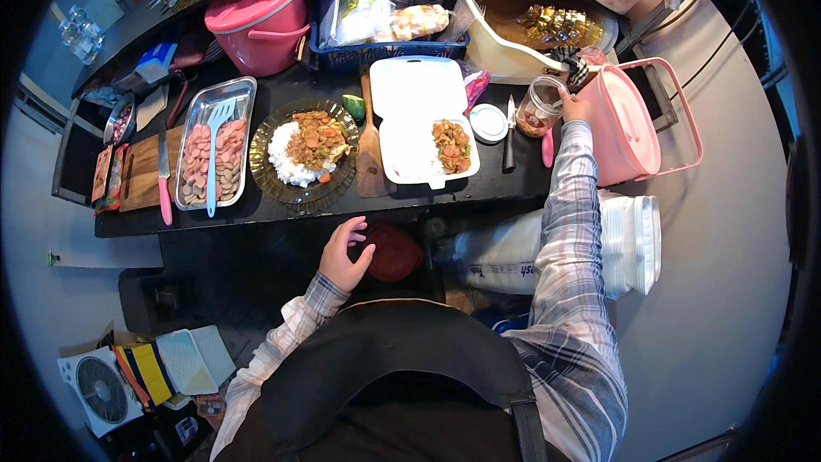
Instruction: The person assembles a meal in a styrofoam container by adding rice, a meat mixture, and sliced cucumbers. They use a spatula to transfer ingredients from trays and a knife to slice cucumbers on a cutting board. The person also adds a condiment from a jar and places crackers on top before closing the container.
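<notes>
My right hand (575, 108) reaches to the mouth of an open glass jar (539, 109) with reddish-brown contents at its bottom. Its fingers are pinched at the rim; what they grip there is too small to make out. The jar's white lid (488, 124) lies to its left. Over the table's front edge hangs my left hand (346, 255), empty, fingers apart. Ahead of it stands an open white foam box (421, 94) with rice and a brown meat-and-vegetable dish (451, 146). A ribbed glass plate (272, 186) with rice and a similar dish sits further left.
A metal tray (246, 103) holds sliced sausage and a blue slotted turner (215, 158). Knives (164, 173) (510, 134) and a wooden spatula (369, 145) lie on the table. Pink lidded buckets (259, 26) (623, 124) stand at back left and right. Stacked foam boxes (633, 244) lie below.
</notes>
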A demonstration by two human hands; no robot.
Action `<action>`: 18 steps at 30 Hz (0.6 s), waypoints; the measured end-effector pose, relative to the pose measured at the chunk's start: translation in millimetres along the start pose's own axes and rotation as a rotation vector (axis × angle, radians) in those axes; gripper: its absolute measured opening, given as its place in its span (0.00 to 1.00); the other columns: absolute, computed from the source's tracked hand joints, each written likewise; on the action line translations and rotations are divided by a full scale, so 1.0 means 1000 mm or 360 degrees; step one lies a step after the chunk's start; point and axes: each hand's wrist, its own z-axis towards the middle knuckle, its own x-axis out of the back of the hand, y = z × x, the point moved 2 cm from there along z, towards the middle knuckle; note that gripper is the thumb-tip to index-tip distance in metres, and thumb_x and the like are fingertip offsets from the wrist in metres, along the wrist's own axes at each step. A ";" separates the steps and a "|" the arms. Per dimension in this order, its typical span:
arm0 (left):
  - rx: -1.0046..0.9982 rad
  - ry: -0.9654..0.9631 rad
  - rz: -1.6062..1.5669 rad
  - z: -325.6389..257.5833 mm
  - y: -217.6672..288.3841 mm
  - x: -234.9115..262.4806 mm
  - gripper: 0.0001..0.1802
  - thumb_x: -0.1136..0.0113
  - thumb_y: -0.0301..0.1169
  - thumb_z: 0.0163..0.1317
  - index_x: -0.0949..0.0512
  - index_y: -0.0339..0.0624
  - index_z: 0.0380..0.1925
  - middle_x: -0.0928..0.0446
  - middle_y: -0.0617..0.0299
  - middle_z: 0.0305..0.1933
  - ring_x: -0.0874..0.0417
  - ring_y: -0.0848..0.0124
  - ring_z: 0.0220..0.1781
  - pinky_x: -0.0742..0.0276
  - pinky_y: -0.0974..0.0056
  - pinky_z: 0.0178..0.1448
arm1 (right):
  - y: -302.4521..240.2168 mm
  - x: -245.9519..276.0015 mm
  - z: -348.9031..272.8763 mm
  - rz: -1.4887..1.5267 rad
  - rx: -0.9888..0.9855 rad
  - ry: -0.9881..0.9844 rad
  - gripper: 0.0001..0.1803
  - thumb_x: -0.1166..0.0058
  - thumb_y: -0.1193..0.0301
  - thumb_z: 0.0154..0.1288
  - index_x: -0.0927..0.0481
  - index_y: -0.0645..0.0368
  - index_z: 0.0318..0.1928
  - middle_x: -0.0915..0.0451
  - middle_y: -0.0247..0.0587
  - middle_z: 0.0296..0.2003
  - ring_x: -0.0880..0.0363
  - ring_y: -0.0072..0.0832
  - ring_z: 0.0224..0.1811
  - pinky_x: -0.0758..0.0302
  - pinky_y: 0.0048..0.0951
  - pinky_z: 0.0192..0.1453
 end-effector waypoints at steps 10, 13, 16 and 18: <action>0.0055 0.0015 -0.0027 -0.006 -0.009 0.003 0.27 0.40 0.25 0.50 0.33 0.39 0.52 0.26 0.55 0.47 0.21 0.69 0.39 0.27 0.67 0.43 | 0.014 0.001 -0.014 0.0296 0.0108 0.0030 0.28 0.42 0.49 0.50 0.18 0.66 0.33 0.20 0.46 0.24 0.21 0.30 0.28 0.26 0.30 0.38; 0.0064 0.0002 -0.0017 -0.006 -0.011 0.001 0.27 0.40 0.25 0.50 0.33 0.39 0.52 0.26 0.55 0.47 0.21 0.70 0.39 0.27 0.67 0.43 | 0.005 0.003 -0.018 -0.0006 0.0159 0.0009 0.21 0.42 0.55 0.52 0.18 0.63 0.34 0.19 0.50 0.27 0.20 0.38 0.32 0.25 0.34 0.39; 0.0035 -0.0050 -0.0031 -0.003 -0.008 -0.001 0.27 0.40 0.25 0.50 0.33 0.39 0.52 0.26 0.55 0.46 0.21 0.70 0.39 0.26 0.67 0.43 | 0.022 0.008 -0.008 -0.0268 0.0121 0.0027 0.17 0.44 0.60 0.52 0.18 0.61 0.35 0.20 0.54 0.29 0.20 0.45 0.35 0.25 0.37 0.41; 0.0004 -0.0067 -0.0015 -0.002 -0.003 -0.001 0.27 0.40 0.25 0.50 0.33 0.39 0.52 0.26 0.55 0.46 0.21 0.69 0.39 0.26 0.67 0.43 | 0.020 0.014 -0.009 -0.0296 0.0256 0.0064 0.15 0.46 0.63 0.53 0.18 0.62 0.35 0.20 0.54 0.31 0.20 0.45 0.36 0.25 0.37 0.42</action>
